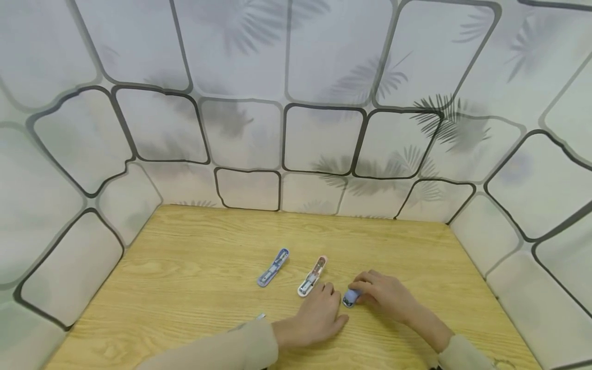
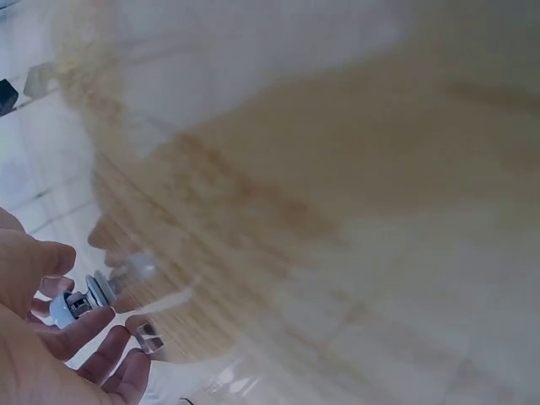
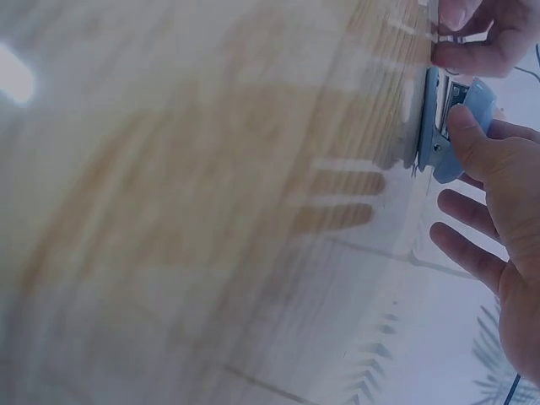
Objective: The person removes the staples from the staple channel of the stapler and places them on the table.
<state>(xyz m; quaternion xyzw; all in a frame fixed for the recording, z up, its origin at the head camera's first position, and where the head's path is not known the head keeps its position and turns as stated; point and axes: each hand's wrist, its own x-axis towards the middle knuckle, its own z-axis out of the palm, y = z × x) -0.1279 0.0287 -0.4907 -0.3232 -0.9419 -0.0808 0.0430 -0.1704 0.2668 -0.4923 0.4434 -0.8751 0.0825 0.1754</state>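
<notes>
My right hand grips a small blue stapler low over the wooden table. In the right wrist view its thumb lies against the stapler, while two other fingers stand apart from it. To the left, my left hand is at the table with its fingers forward and thumb out to the side, holding nothing that I can see. Just beyond its fingertips lies an opened white and pink stapler. Farther left is an opened blue stapler. In the left wrist view, the blue stapler shows beyond the left fingers.
A small shiny piece pokes out beside the left sleeve, which hides part of it. Patterned walls enclose the wooden table at the back and both sides. Something ring-like lies at the lower right.
</notes>
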